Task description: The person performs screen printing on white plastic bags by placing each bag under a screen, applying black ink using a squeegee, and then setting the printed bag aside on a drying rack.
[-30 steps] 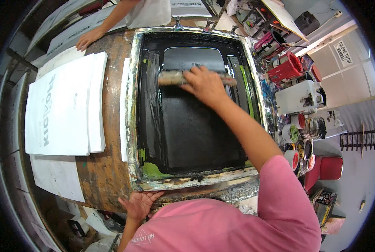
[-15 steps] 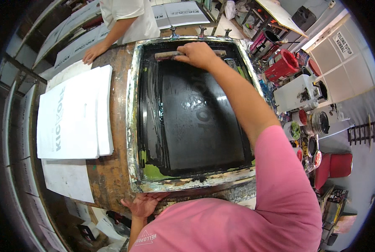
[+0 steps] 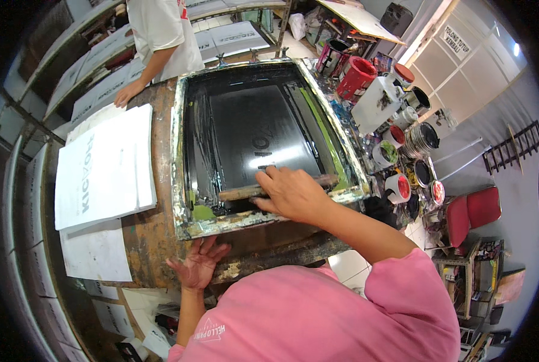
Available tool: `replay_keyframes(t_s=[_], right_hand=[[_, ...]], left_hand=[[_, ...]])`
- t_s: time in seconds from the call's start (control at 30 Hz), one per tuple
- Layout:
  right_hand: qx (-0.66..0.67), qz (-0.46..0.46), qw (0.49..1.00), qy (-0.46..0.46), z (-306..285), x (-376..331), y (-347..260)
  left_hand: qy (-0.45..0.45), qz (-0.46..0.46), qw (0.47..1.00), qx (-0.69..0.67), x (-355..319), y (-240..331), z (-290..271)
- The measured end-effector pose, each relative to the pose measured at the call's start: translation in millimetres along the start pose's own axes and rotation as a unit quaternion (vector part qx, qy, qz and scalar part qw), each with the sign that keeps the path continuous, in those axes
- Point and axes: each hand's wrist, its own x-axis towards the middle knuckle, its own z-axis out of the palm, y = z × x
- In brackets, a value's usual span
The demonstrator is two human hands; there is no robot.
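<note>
A screen-printing frame (image 3: 178,157) with ink-smeared, flaking edges lies on the worn wooden table in front of me. Wet black ink covers most of its mesh (image 3: 233,139), with dark lettering showing through and green strips along the sides. My right hand (image 3: 293,196) is closed around the wooden handle of a squeegee (image 3: 236,193), which lies crosswise near the frame's close end. Just below the frame's near left edge, my left hand (image 3: 197,265) has its fingers spread and holds nothing. Its fingertips are at the edge; whether they touch it I cannot tell.
Printed white sheets (image 3: 103,166) are stacked left of the frame. Beyond them a co-worker's hand (image 3: 129,93) rests on the table. Paint buckets (image 3: 357,78) and ink tubs crowd the right side. Clamps (image 3: 254,55) line the frame's far end. Racks of sheets (image 3: 37,211) stand at left.
My right hand has drawn the squeegee from the far end of the frame to the near end. My left hand stays by the near edge, its fingers now more visible. The view has shifted.
</note>
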Motion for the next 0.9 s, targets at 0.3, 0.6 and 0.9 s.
replay_keyframes(t_s=[0.3, 0.6, 0.9], right_hand=[[-0.138, -0.037, 0.929, 0.340, -125.0, 56.5, -17.3], [-0.113, -0.032, 0.944, 0.308, -189.3, 103.1, -14.2], [-0.075, 0.148, 0.985, 0.046, -267.5, 123.8, -54.3]], left_hand=[[-0.107, 0.165, 0.978, -0.074, 95.0, 83.7, 153.0], [0.201, -0.031, 0.288, 0.936, 88.0, 11.9, 54.6], [0.213, -0.032, 0.355, 0.910, 101.0, 5.8, 61.3]])
